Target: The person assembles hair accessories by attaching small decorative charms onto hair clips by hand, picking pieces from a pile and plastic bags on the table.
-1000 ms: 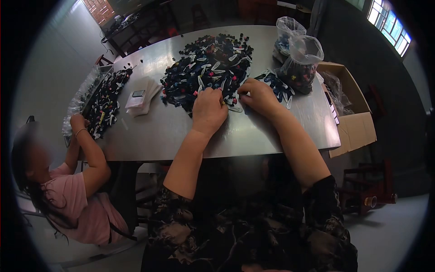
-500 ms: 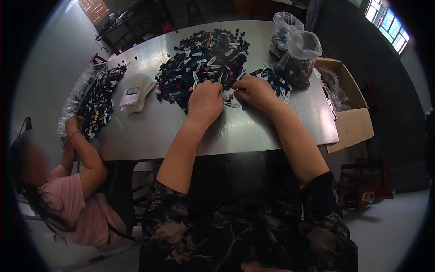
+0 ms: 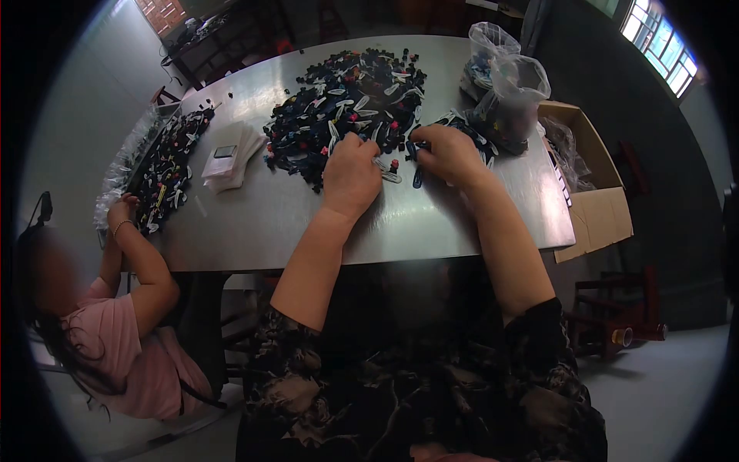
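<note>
A wide pile of dark hair clips, with white, red and blue pieces in it, covers the middle of the metal table. My left hand is at the pile's front edge, fingers curled together; whatever they pinch is hidden. To its right my right hand has its thumb and fingers bent close together beside a dark blue clip; its hold is too small to make out. Between the hands lie a light clip and a small red piece. A smaller clip pile is partly behind my right hand.
Clear bags of small pieces stand at the right, beside an open cardboard box. A stack of clear packets lies left of the pile. At far left another person handles items by a second pile.
My right hand has shifted slightly right, and a dark blue clip now shows more plainly beneath its fingertips. My left hand stays at the pile's edge. The view has tilted a little.
</note>
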A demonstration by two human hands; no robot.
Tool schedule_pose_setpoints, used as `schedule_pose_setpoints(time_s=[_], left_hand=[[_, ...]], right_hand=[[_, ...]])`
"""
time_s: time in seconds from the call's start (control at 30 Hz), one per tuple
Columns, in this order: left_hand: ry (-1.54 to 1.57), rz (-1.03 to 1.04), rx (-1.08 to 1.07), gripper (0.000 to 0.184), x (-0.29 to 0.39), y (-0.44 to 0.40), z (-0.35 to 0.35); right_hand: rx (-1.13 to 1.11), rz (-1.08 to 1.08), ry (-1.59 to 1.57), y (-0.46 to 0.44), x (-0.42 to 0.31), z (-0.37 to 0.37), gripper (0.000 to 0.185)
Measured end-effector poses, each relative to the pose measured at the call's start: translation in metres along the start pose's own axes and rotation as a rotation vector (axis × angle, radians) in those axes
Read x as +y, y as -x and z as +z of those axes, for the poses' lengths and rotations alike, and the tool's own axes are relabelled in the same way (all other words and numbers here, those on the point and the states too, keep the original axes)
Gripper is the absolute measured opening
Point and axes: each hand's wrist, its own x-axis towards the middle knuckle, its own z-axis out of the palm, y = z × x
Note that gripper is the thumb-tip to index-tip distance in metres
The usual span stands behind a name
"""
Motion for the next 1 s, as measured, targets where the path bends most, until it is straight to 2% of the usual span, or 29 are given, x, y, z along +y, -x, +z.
schedule_pose_setpoints(time_s=[0.07, 0.13, 0.17, 0.23, 0.33, 0.5, 0.6, 0.67, 0.8, 0.87, 0.9, 1.0], left_hand=[[0.063, 0.067, -0.009, 0.013, 0.001, 0.000, -0.005], [0.125, 0.138, -0.025, 0.013, 0.000, 0.000, -0.006], [0.111, 0.152, -0.063, 0.012, 0.000, 0.000, -0.006], [0.101, 0.168, -0.104, 0.011, 0.000, 0.001, -0.005], [0.138, 0.142, -0.115, 0.010, 0.002, 0.000, -0.005], [0.112, 0.195, -0.100, 0.013, 0.010, 0.000, -0.002], [0.075, 0.212, -0.091, 0.014, 0.014, 0.000, -0.002], [0.113, 0.195, -0.100, 0.012, 0.011, 0.002, 0.001], [0.140, 0.170, -0.098, 0.009, 0.012, 0.001, 0.001], [0.170, 0.184, -0.067, 0.009, 0.012, 0.000, 0.002], [0.173, 0.182, -0.063, 0.009, 0.012, -0.001, 0.002], [0.225, 0.155, -0.033, 0.009, 0.010, -0.002, 0.002]], right_hand=[[-0.012, 0.014, 0.006, -0.002, -0.003, -0.003, 0.028], [-0.011, -0.115, -0.130, -0.003, -0.003, 0.006, 0.025], [-0.010, -0.112, -0.131, -0.002, -0.004, 0.010, 0.025], [-0.123, -0.174, -0.017, 0.002, -0.018, 0.013, 0.019], [-0.146, -0.125, 0.030, 0.002, -0.024, 0.013, 0.011], [0.034, -0.150, -0.027, 0.001, -0.015, 0.006, 0.011], [0.283, 0.000, -0.127, -0.002, -0.025, -0.028, 0.014], [0.469, 0.023, -0.179, -0.008, -0.023, -0.062, 0.016], [0.715, 0.084, 0.046, -0.027, 0.005, -0.132, 0.020], [0.647, 0.179, 0.312, -0.035, 0.029, -0.157, 0.024], [0.482, 0.374, 0.443, -0.037, 0.028, -0.167, 0.027], [0.464, 0.342, 0.522, -0.042, 0.040, -0.177, 0.030]])
